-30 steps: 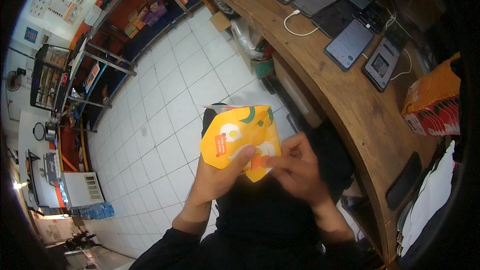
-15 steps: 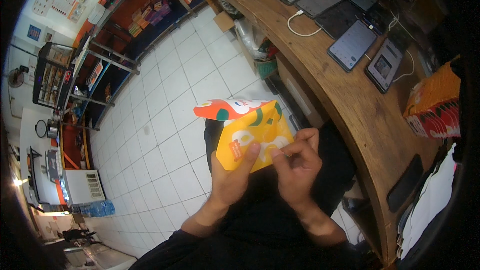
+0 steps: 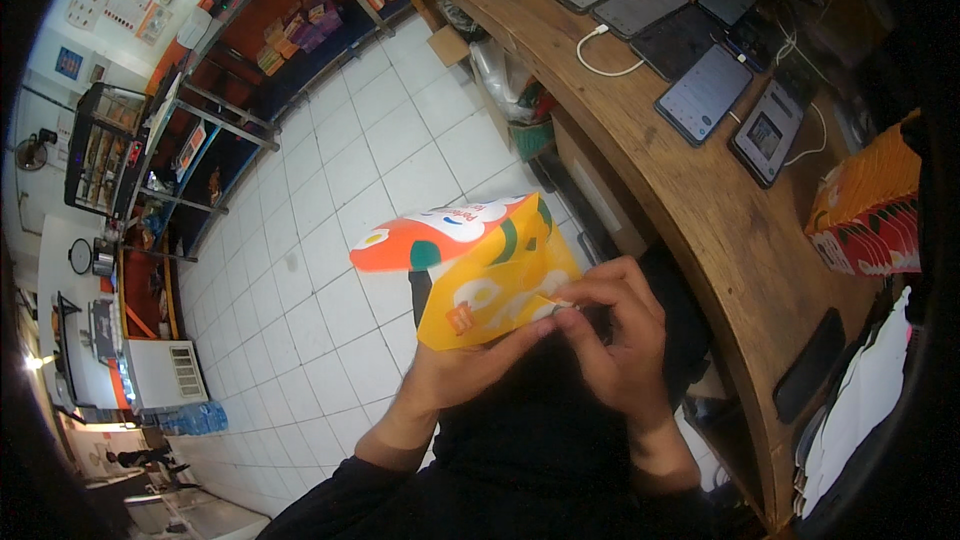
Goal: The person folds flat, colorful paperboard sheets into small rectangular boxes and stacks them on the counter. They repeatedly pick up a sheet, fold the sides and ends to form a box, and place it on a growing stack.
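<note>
White floor tiles (image 3: 310, 240) lie below the left hand (image 3: 455, 372) gripping a yellow carton (image 3: 490, 285), the right hand (image 3: 622, 340) pinching its edge.

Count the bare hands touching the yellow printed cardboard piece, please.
2. The left bare hand, partly hidden, is at the lower edge of the yellow printed cardboard piece; the right bare hand is at its lower right edge.

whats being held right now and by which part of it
A folded yellow card: the left hand holds its lower edge, the right hand pinches its lower right corner.
</note>
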